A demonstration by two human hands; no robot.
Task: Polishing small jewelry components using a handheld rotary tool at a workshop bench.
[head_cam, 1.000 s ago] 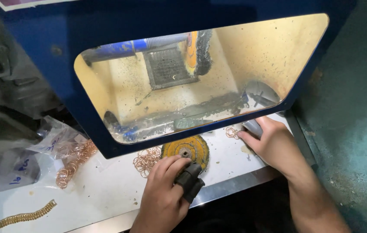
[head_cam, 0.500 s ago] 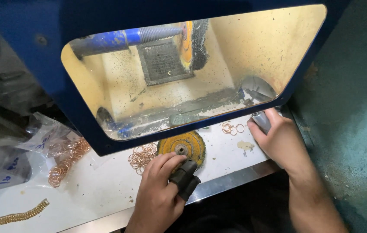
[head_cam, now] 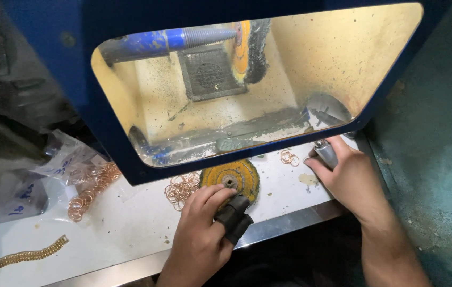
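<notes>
Head cam, looking down at a polishing bench w/ a blue hood (head_cam: 93, 69) over a lit yellow chamber.

Left hand (head_cam: 199, 239) closed around a dark block (head_cam: 234, 218), thumb and fingers wrapped tight; the block's end sticks out of the fist toward the right, over the bench's metal edge (head_cam: 290, 220). Index fingertip lies at the rim of a yellow buff (head_cam: 231, 178) lying flat on the white top, just ahead of the block; buff and block appear to touch.

Right hand (head_cam: 351, 178) curled around a small grey cylinder (head_cam: 325, 153), only its upper end showing above the fingers, near the hood's lower right corner.

Copper rings (head_cam: 182, 186) lie in a loose heap just left of the buff; a few more rings (head_cam: 290, 157) sit between buff and right hand. Plastic bag (head_cam: 72, 165) w/ rings spilling out at far left; gold chain (head_cam: 24, 258) near the front edge. Inside the chamber: blue spindle (head_cam: 167, 40) carrying a mounted wheel (head_cam: 247, 50).
</notes>
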